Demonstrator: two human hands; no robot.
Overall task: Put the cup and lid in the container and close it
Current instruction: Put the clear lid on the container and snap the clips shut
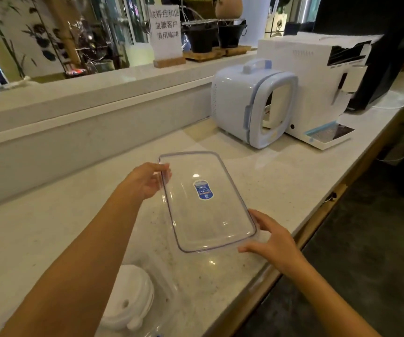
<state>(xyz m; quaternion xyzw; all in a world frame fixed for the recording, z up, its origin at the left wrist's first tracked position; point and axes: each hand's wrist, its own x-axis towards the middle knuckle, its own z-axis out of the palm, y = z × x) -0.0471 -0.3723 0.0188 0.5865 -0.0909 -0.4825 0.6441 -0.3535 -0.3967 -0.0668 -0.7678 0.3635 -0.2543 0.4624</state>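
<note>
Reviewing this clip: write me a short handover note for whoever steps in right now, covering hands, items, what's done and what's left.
Left hand: gripping the far left edge of the clear container lid.
Right hand: fingers on the lid's near right corner. The lid is held between both hands above the counter.
Container: clear, open, at the near edge of the view, below the lid.
White cup lid: already inside the container. The cup itself cannot be made out clearly.
Done: at least the white lid is loaded.
Left: confirm the cup is in, lower the clear lid onto the container and press it shut.
</note>
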